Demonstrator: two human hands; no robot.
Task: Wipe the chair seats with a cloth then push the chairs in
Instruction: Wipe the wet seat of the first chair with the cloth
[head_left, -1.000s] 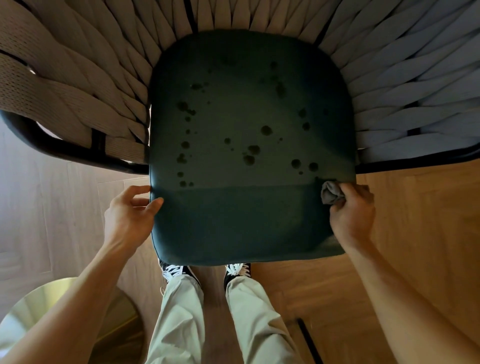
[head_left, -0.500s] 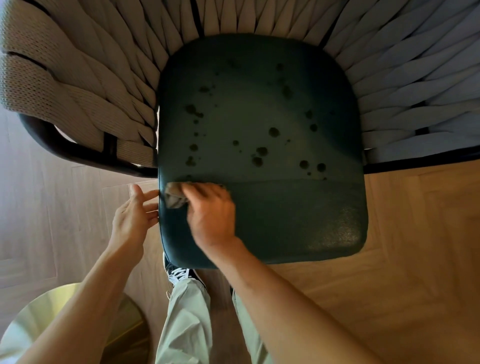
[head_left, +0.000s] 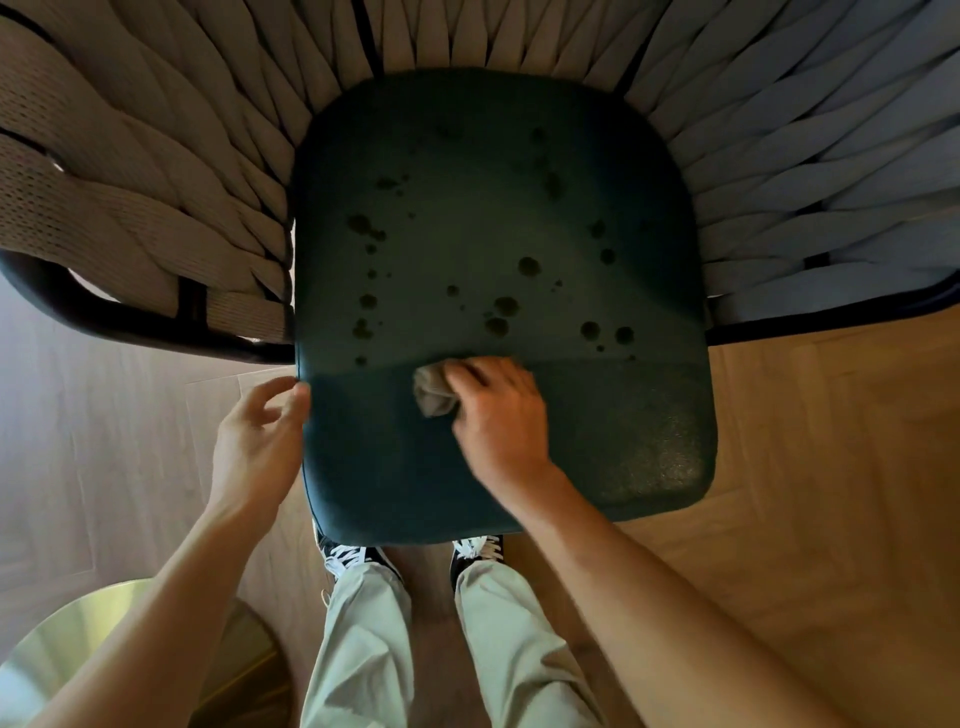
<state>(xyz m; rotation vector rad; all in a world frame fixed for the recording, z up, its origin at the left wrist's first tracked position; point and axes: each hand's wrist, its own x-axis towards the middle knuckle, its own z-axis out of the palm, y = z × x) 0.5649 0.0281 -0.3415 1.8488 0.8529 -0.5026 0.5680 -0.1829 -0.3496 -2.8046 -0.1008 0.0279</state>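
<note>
The cloth (head_left: 434, 392), a small grey crumpled wad, lies on the dark green chair seat (head_left: 498, 249), just in front of the seat's middle and a little toward its left side. The right hand (head_left: 496, 415) covers most of the cloth, its fingers curled over and around the wad and pressing it down on the seat; only the cloth's left end shows past the fingertips. The hand is slightly blurred.

Dark spots (head_left: 506, 306) are scattered over the seat behind the cloth, across the middle and back of the cushion. The strip of seat level with the cloth and forward of it looks darker and shows no spots.

The left hand (head_left: 257, 447) is at the seat's front left edge, fingers loosely bent and holding nothing, its fingertips touching or just beside the cushion's rim; which of the two, I cannot tell.

Around the seat, woven beige straps (head_left: 171, 171) fan out to form the chair's back and sides, held by a dark frame (head_left: 104, 317) on the left. Below the seat's front edge stand two black-and-white shoes (head_left: 343, 553) and pale trouser legs (head_left: 363, 649). The chair stands on a wooden floor (head_left: 831, 493), and a round brass-coloured surface (head_left: 78, 634) sits on the floor to the seat's front left.
</note>
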